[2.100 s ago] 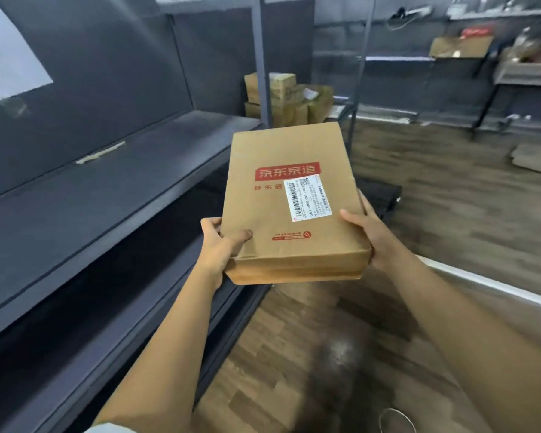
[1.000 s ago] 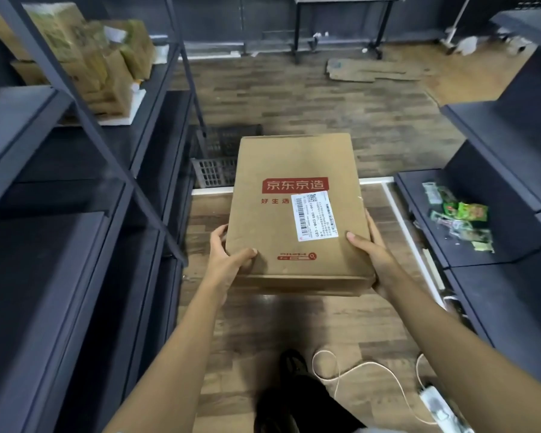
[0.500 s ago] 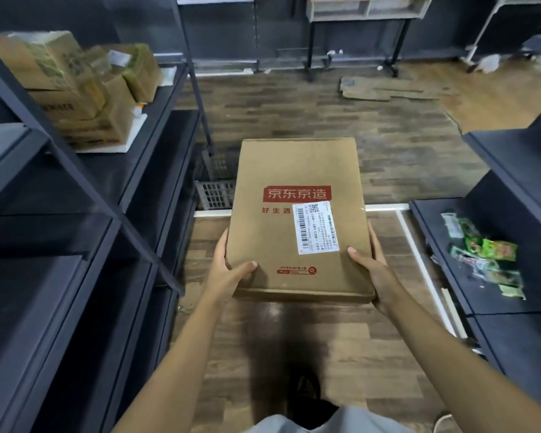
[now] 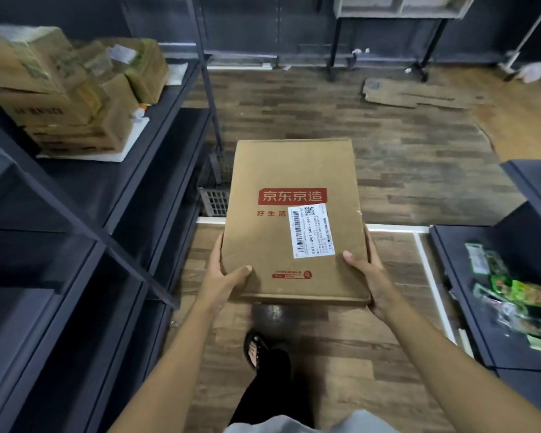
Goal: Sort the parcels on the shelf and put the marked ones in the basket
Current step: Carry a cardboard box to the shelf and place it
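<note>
Right, both hands are on the parcel (image 4: 294, 220). The left hand (image 4: 222, 276) clasps the near left corner and the right hand (image 4: 369, 276) the near right corner, thumbs on top and fingers tucked underneath. The flat brown box rides level in mid-air over the wooden floor (image 4: 419, 170), with its white label (image 4: 311, 231) facing up. The basket (image 4: 214, 195), a dark mesh one, sits on the floor just beyond, at the foot of the left shelf (image 4: 156, 126), and the parcel hides most of it. That's the worry: the person judges the drop half-blind, so a corner could catch the rim or clip the shelf upright (image 4: 211, 89) right beside it. Both grips sit at the near end, so I'd say the far end could dip and slide free if the thumbs ease early. Whether the box fits the opening flat, I cannot tell. One foot (image 4: 256, 348) is striding forward underneath.
</note>
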`<state>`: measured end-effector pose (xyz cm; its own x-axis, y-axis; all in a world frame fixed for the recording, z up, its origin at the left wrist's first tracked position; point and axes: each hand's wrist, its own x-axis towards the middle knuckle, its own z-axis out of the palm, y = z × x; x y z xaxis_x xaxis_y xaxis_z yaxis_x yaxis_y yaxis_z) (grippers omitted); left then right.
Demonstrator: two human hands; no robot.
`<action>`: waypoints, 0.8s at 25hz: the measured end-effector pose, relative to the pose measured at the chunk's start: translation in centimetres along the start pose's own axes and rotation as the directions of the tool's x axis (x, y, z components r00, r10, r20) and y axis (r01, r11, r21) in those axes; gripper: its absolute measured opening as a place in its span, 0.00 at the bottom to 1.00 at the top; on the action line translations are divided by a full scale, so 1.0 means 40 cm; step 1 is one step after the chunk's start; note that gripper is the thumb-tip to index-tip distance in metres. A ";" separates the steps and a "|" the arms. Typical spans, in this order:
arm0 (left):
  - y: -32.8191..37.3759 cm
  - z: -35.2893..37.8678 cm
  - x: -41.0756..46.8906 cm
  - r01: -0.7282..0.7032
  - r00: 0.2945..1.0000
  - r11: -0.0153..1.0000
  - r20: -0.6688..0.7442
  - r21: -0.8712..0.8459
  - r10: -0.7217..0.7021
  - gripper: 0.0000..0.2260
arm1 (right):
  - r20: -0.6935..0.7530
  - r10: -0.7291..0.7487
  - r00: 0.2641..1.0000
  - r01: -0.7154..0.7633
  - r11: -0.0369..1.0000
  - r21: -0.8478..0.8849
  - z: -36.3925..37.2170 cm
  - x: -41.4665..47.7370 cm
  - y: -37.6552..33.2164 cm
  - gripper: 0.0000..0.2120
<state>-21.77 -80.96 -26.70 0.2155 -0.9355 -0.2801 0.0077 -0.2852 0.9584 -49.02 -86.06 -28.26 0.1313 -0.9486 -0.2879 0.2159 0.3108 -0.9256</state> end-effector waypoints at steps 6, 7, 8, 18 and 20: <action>0.059 -0.037 0.241 -0.010 1.000 1.000 -0.021 -0.022 0.009 0.34 | 0.007 0.010 1.000 -0.010 1.000 0.003 0.081 0.254 -0.055 0.31; 0.072 -0.048 0.287 -0.022 0.999 0.999 -0.025 -0.031 0.022 0.33 | 0.015 0.007 1.000 -0.007 1.000 -0.006 0.099 0.301 -0.070 0.31; 0.087 -0.060 0.328 -0.030 0.999 0.999 -0.034 -0.034 0.029 0.32 | 0.022 0.006 1.000 -0.006 1.000 -0.018 0.117 0.346 -0.085 0.32; 0.160 -0.171 0.550 -0.018 0.973 0.996 -0.230 -0.085 -0.002 0.34 | 0.211 0.045 0.976 -0.031 0.997 -0.073 0.291 0.721 -0.142 0.32; 0.158 -0.181 0.584 -0.028 0.954 0.994 -0.300 -0.107 -0.005 0.33 | 0.276 0.057 0.960 -0.031 0.995 -0.099 0.331 0.801 -0.152 0.31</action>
<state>-9.60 -103.11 -26.80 0.4983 -0.8283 -0.2560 0.1065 -0.2346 0.9662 -33.33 -117.56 -28.61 0.4050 -0.8761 -0.2614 0.1151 0.3325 -0.9360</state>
